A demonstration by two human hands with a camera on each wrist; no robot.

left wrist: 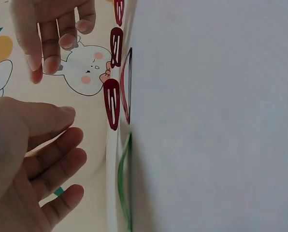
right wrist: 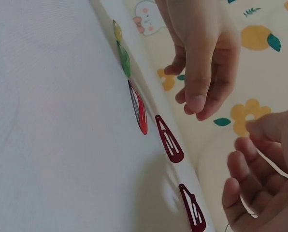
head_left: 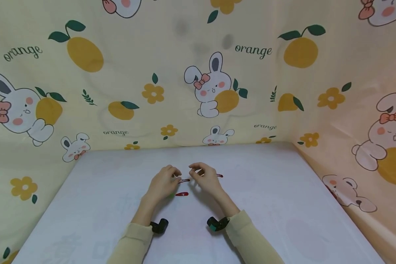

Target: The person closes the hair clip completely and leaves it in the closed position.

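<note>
My left hand (head_left: 165, 183) hovers above the white table with loosely bent fingers and nothing held. A dark red snap hair clip (head_left: 184, 180) shows by its fingertips in the head view. Facing it, my right hand (head_left: 206, 179) also holds nothing, its fingers relaxed and apart. Beyond the right hand another dark red hair clip (head_left: 219, 175) is partly hidden. Nearer me lies a brighter red hair clip (head_left: 182, 194). Beside that, the left hand mostly covers a green hair clip (head_left: 171, 195), which shows whole in the left wrist view (left wrist: 125, 183).
A yellow hair clip (right wrist: 117, 31) lies past the green one in the right wrist view. The clips form a rough row on the white tabletop (head_left: 283, 205). Patterned cloth (head_left: 171, 55) with rabbits and oranges hangs behind and beside the table.
</note>
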